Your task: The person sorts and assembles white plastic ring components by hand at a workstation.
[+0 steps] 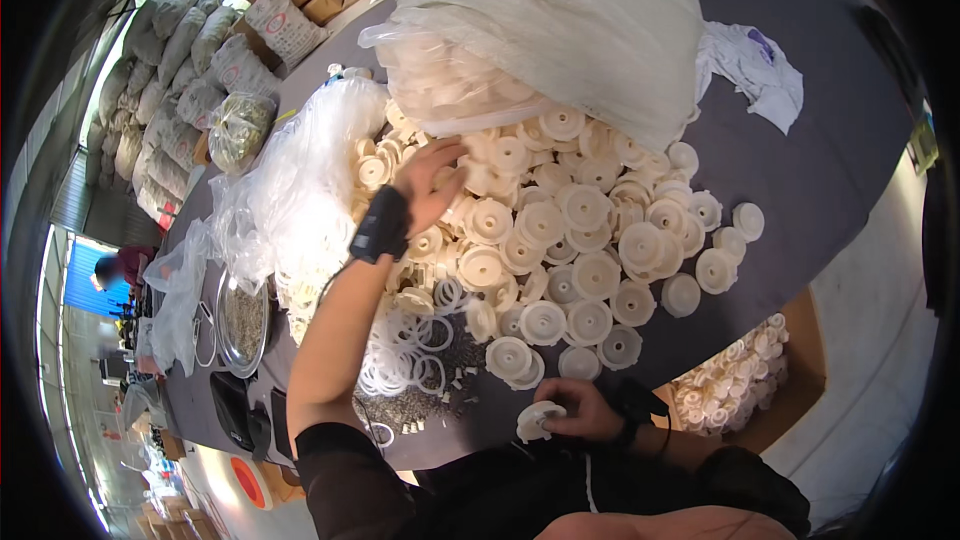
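My right hand, low in the view by the table's near edge, is closed on a cream plastic wheel-like part, gripping it by its side. My left hand reaches over the left of a large heap of similar round cream parts. Its thumb and fingers are apart, with the tips against the heap, and no held part can be made out. White plastic rings lie below my left forearm, beside a scatter of small dark metal pieces.
A big white woven sack with a clear liner slumps behind the heap. Clear plastic bags and a metal tray are at left, a white cloth at back right. A cardboard box of parts stands below the right edge.
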Available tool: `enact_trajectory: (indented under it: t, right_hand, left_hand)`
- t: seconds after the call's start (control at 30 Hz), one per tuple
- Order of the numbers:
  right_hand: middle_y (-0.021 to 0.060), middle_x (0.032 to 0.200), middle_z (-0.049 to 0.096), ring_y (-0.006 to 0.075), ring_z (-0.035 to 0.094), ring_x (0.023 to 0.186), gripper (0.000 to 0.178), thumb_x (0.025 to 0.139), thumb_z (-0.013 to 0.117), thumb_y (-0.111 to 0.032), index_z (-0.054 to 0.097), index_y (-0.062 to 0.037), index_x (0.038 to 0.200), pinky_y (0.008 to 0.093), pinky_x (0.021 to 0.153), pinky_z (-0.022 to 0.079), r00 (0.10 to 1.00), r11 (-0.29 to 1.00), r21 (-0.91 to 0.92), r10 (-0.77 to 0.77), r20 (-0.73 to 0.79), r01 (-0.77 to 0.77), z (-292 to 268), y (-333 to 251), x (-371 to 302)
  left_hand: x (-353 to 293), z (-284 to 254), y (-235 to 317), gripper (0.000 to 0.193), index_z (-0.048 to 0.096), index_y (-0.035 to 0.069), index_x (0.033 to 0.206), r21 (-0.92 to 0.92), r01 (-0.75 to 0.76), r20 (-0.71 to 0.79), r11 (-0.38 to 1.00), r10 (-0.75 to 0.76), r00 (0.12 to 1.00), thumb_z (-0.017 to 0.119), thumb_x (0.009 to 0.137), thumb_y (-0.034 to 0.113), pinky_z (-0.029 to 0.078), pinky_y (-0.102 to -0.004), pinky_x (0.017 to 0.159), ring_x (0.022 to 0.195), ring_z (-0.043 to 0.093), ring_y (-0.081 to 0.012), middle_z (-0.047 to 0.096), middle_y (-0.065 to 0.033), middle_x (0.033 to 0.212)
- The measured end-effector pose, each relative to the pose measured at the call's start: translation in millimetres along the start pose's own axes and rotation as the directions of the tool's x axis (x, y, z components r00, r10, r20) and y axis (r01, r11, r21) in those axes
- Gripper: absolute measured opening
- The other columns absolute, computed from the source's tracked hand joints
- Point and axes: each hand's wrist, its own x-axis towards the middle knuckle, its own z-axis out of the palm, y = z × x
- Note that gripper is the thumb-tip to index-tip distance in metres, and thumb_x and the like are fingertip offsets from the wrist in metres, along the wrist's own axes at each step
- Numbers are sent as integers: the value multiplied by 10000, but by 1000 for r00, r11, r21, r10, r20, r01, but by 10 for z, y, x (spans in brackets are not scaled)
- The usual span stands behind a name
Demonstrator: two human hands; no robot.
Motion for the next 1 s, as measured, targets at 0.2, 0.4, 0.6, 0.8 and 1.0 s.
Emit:
enact_trajectory:
  t: [0.2,0.4,0.6,0.8,1.0]
  right_hand:
    - [27,966,548,92,522,927,278,776,653,-68,521,-4,1012,254,820,432,1000,999,35,-1,5,1,8,-14,10]
    - [25,973,564,92,535,928,274,779,648,-48,519,-17,1020,246,818,437,998,994,100,-37,45,33,-9,116,12]
    - [18,935,549,86,529,897,233,788,635,-18,519,-21,990,242,785,435,998,991,135,-10,63,1,20,73,17]
    - [18,941,553,88,533,907,245,789,636,-21,517,-22,1003,242,785,441,999,992,125,21,49,-27,-2,60,33]
    - [17,974,561,78,527,928,274,788,653,-78,522,-20,1021,243,828,434,998,995,104,-13,56,7,4,63,23]
  left_hand:
    - [369,395,338,577,390,-67,1230,31,-191,-121,981,194,974,585,787,247,297,-386,1017,1204,359,-379,410,-252,1261]
    - [393,478,201,626,352,-66,1243,452,43,-433,891,177,884,600,773,265,264,-465,1001,1150,364,-421,404,-288,1221]
    - [933,143,178,537,439,-62,1126,294,37,-594,955,152,790,622,768,293,358,-479,882,1026,456,-420,481,-279,1093]
    - [987,398,-111,630,468,-7,1183,204,88,-403,975,2,915,634,735,403,382,-420,910,1067,485,-389,523,-260,1131]
    - [930,139,-238,583,527,57,1156,123,117,-20,985,-115,993,670,694,383,376,-394,940,1099,475,-351,520,-194,1178]
